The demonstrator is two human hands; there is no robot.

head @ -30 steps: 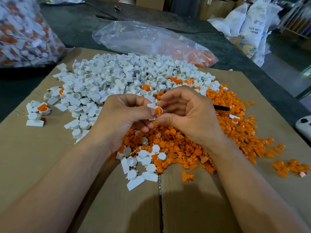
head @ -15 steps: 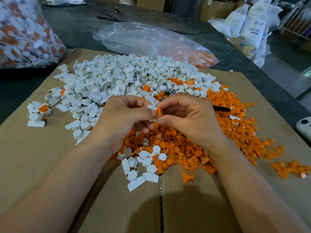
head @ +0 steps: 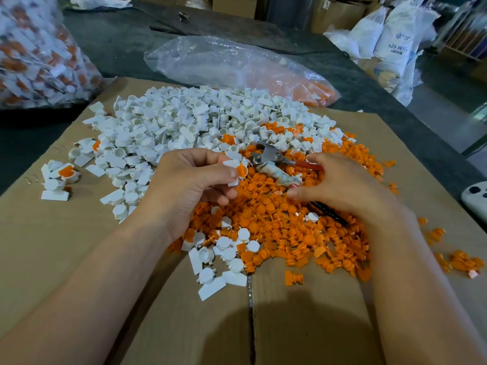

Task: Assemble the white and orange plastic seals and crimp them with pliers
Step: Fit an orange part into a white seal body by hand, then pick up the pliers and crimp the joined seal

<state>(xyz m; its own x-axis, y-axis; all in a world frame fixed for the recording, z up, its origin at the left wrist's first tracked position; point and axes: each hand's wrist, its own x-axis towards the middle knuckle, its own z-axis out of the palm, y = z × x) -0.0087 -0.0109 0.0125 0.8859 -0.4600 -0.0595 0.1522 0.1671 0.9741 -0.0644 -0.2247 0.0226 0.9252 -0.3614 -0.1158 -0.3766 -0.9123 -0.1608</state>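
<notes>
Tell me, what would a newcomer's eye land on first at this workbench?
Two big heaps cover the cardboard: white seal parts at the back left, and orange parts in front and to the right. Above the orange heap, the left hand pinches a white-and-orange seal. The right hand is spread over the handles of metal pliers lying on the pile.

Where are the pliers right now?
In the head view, the pliers lie on the orange pile just right of centre, between the left hand holding a seal and the right hand spread over their handles.
</notes>
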